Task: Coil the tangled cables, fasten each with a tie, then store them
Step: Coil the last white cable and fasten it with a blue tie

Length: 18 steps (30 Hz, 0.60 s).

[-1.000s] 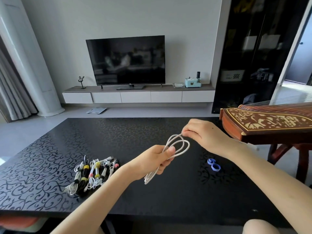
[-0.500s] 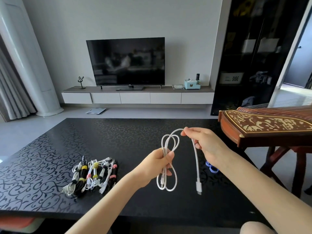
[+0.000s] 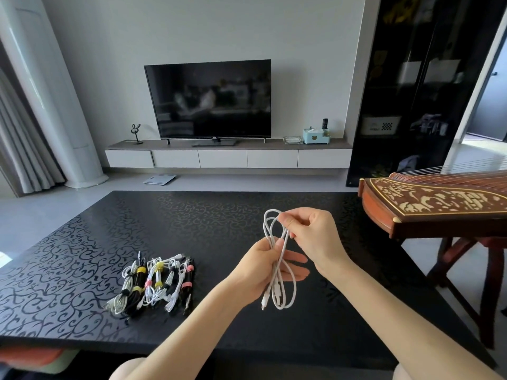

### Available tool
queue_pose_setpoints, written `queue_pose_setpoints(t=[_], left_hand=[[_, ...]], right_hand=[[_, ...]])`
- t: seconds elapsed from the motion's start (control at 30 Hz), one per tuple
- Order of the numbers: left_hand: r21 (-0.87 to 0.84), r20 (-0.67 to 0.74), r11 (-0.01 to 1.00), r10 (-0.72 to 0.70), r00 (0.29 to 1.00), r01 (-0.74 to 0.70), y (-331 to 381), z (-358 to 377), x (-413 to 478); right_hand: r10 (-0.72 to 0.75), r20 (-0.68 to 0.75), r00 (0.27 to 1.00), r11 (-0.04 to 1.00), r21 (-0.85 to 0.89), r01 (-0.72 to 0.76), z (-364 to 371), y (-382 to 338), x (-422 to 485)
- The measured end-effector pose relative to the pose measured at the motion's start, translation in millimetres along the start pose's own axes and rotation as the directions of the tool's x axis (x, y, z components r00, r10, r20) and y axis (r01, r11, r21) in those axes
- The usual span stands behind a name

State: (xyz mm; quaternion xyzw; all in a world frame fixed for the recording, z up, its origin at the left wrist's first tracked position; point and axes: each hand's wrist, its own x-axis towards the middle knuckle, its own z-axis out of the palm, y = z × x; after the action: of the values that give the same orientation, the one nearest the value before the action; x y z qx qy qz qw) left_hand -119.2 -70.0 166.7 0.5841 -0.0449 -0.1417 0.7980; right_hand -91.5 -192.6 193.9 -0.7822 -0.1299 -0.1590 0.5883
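From my end: white cable (image 3: pixel 277 272) coil hung near-vertical between hands. Left hand (image 3: pixel 262 268) gripped mid-coil, thumb over strands; right hand (image 3: pixel 312 237) pinched top loop just above. Tied bundles (image 3: pixel 153 283) lay well left of left hand.

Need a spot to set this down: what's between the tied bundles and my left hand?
Nothing: bare table between tied bundles and left hand, per the head view.

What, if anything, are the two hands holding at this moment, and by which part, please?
Both hold the white cable: the left hand grips the coil around its middle, and the right hand pinches the loops at its top end.
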Motion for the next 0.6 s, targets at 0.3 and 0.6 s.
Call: queue_pose_setpoints(t=[0.3,0.6], left_hand=[[0.155,-0.093,0.988,0.017,0.996,-0.002,-8.3,5.1,5.1],[0.971,0.033,0.228,0.149,0.988,-0.067,-15.6,-23.0,-0.1]], right_hand=[[-0.077,0.072,0.994,0.992,-0.093,0.084,0.6,11.7,-1.5],[-0.338,0.521,0.783,0.282,-0.738,0.613,-40.5,27.1,-19.1]])
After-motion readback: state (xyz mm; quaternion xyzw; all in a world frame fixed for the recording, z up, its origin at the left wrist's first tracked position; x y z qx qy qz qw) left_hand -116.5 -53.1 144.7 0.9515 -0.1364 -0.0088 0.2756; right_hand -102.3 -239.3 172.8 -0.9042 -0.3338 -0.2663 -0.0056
